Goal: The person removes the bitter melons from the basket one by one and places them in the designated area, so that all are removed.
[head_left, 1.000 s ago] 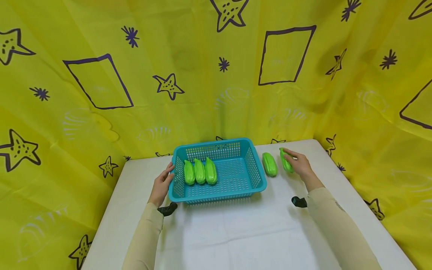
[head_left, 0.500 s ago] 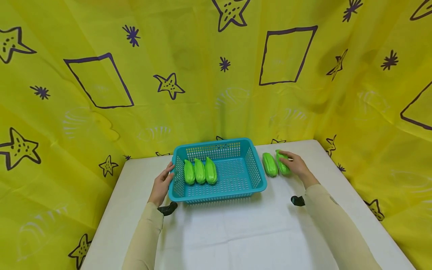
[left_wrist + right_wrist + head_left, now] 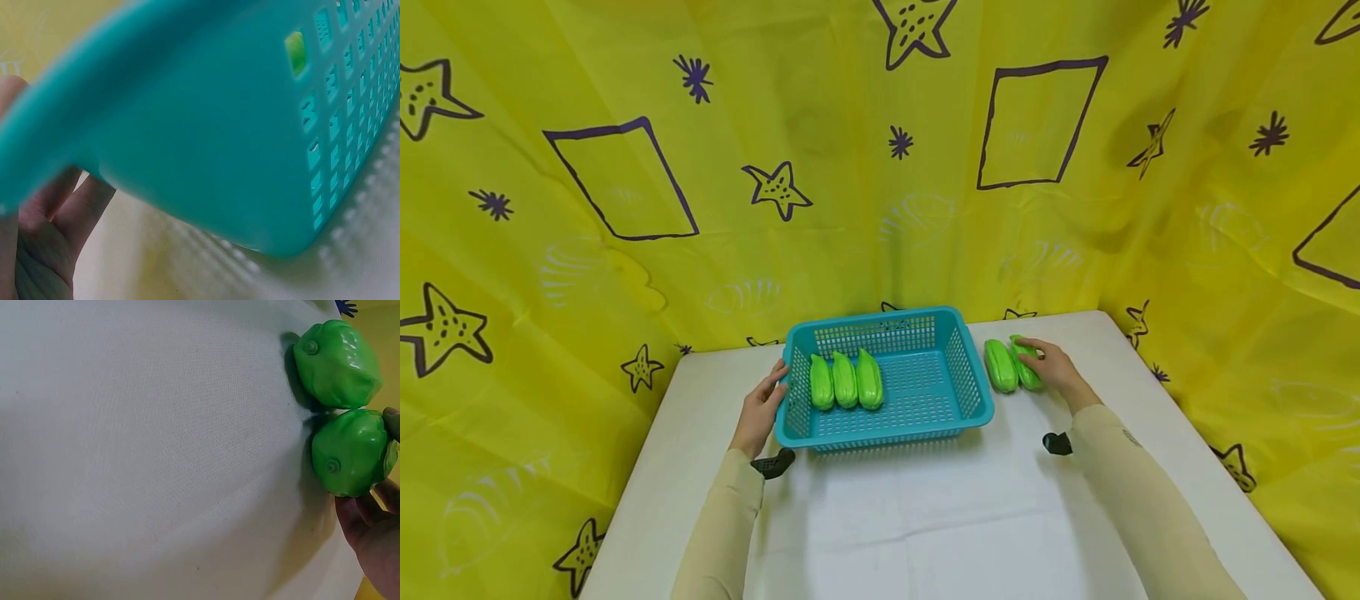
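Note:
My right hand holds a long, ridged, bright green vegetable-shaped piece with a pointed tip, thumb on one side and fingers on the other. It lies on the table side by side with a second green piece, right of the basket. In the right wrist view their blunt ends show, each with a small round knob. My left hand grips the left rim of the teal plastic basket, some fingers tucked beneath it in the left wrist view. Three matching green pieces stand in a row inside, at the left.
Under everything is a white-covered table. A yellow curtain with dark drawings closes off the back and both sides. Black wrist devices jut inward from both forearms.
My right hand has shifted left with its green piece, bringing it up beside the other one outside the basket. The left hand and the basket stay put.

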Demonstrator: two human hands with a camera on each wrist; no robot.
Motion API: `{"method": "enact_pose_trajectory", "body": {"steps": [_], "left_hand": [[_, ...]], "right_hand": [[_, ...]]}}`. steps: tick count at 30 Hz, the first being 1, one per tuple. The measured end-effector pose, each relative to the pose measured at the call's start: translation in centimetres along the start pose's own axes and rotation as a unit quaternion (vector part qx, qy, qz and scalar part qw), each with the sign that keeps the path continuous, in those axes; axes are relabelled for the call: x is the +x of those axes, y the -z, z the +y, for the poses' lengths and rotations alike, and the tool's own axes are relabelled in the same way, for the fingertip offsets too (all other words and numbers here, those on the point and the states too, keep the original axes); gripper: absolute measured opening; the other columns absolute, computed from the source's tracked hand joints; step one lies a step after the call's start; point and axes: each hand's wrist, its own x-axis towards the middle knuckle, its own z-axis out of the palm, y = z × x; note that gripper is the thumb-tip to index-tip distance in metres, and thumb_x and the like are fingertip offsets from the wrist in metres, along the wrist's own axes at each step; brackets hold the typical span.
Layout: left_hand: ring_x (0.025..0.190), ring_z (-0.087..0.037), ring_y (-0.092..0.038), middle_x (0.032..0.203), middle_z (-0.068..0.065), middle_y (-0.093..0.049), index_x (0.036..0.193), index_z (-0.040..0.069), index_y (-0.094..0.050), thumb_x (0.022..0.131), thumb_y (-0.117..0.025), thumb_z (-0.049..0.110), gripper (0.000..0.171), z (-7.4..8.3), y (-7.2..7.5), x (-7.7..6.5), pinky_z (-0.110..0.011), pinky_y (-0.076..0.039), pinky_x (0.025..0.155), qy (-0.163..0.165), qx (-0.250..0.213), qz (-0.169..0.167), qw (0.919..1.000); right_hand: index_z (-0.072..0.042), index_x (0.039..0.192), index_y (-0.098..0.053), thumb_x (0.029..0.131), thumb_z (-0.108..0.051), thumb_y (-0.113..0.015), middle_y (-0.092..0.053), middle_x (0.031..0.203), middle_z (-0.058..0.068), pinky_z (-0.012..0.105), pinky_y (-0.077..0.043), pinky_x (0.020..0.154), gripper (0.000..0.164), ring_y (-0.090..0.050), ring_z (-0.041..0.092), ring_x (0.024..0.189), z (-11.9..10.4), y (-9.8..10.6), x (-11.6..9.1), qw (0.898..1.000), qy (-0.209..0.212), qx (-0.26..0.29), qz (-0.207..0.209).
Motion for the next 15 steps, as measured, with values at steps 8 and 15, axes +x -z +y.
{"method": "enact_pose_trajectory", "body": {"steps": [8,15], "left_hand": [[0.148,-0.014,-0.016,0.158,0.013,-0.027,0.149,0.016,-0.043,0.105,-0.046,0.027,0.046,-0.02,0.1,0.09,-0.041,-0.021,0.119,0.001,0.009,-0.001,1.0],[0.148,-0.015,-0.017,0.158,0.012,-0.028,0.149,0.015,-0.043,0.105,-0.047,0.027,0.046,-0.17,0.09,0.13,-0.042,-0.022,0.119,-0.004,0.009,-0.002,0.9999]], "right_hand": [[0.001,0.144,-0.044,0.103,-0.017,-0.051,-0.032,0.149,0.032,0.063,-0.035,0.104,0.046,-0.037,0.054,0.127,-0.28,-0.01,0.02,0.999,0.02,-0.028,0.001],[0.0,0.146,-0.041,0.104,-0.02,-0.05,-0.03,0.151,0.031,0.064,-0.03,0.108,0.048,-0.031,0.054,0.132,-0.36,0.05,-0.07,1.0,0.013,-0.022,-0.007]]}}
